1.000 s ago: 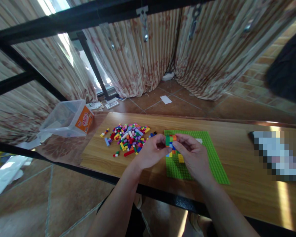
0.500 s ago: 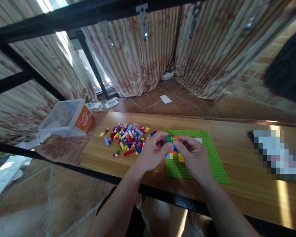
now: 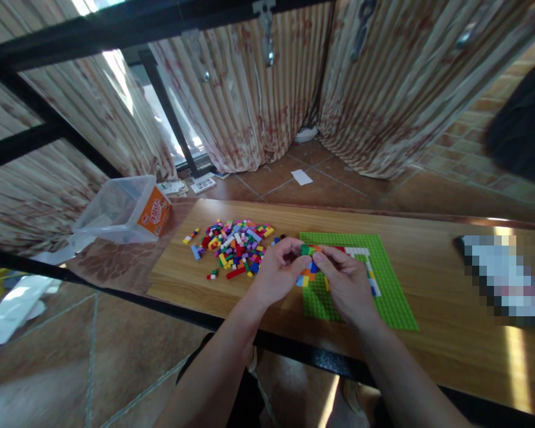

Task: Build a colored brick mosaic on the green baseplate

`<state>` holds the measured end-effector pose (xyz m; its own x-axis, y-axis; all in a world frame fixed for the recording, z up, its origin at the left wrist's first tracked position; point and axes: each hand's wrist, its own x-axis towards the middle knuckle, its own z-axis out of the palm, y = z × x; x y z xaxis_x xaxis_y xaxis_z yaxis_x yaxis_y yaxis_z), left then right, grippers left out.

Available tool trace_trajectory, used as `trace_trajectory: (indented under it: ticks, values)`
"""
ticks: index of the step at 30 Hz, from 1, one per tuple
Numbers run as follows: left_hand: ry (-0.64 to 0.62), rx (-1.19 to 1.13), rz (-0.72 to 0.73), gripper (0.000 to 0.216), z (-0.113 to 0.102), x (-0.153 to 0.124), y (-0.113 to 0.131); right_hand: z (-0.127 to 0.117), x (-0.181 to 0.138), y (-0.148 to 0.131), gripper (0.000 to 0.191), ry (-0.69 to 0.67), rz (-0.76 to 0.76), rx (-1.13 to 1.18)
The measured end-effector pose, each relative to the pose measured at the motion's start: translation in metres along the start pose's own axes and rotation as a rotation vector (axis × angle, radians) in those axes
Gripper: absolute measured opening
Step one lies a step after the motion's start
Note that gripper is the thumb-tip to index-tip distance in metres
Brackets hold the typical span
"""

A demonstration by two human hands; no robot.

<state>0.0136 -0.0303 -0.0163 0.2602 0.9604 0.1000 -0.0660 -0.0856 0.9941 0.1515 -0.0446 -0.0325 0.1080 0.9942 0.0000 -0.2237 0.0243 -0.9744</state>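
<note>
Between my two hands is a small cluster of joined toy bricks (image 3: 307, 277) in green, orange, blue and yellow. My left hand (image 3: 277, 268) pinches its left side, thumb and fingers closed. From the right, my right hand (image 3: 345, 278) grips the same cluster with thumb and forefinger. Both hands are over the left half of a green baseplate (image 3: 395, 297). On that plate, partly behind my right hand, a row of white, red, yellow and blue bricks (image 3: 373, 274) forms a corner. The fingers hide part of the held bricks.
A loose heap of coloured bricks (image 3: 236, 244) lies left of my hands on the wooden table (image 3: 432, 249). Beyond the table's left end stands a clear plastic bin (image 3: 116, 208) with an orange label. A pixelated flat object (image 3: 503, 276) lies at the right.
My right hand has shifted slightly left relative to the baseplate, uncovering more of the white-edged brick row. Both hands keep hold of the brick cluster, which looks a little turned.
</note>
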Motion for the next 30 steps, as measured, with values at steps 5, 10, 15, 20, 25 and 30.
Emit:
trace_trajectory:
  ticks: [5,10,15,20,25,30]
  values:
    - [0.022,-0.01,-0.012,0.017,-0.001,0.0,0.001,0.002,0.0,0.005,0.022,0.014,0.024,0.052]
    - [0.037,-0.017,-0.053,0.018,-0.002,0.001,0.0,0.005,0.0,0.007,0.024,0.014,0.055,0.098]
    - [0.036,-0.055,-0.118,0.021,-0.005,0.0,0.002,0.006,0.0,0.009,0.024,0.014,0.091,0.143]
    - [0.028,-0.108,-0.16,0.022,-0.007,0.0,0.003,0.006,-0.001,0.01,0.025,0.024,0.097,0.164]
    - [-0.014,-0.144,-0.236,0.023,-0.016,0.001,0.004,0.007,0.001,0.01,0.028,0.066,0.12,0.18]
    - [0.02,0.149,-0.202,0.016,-0.042,0.003,0.003,0.007,0.0,0.006,0.029,0.095,0.161,0.239]
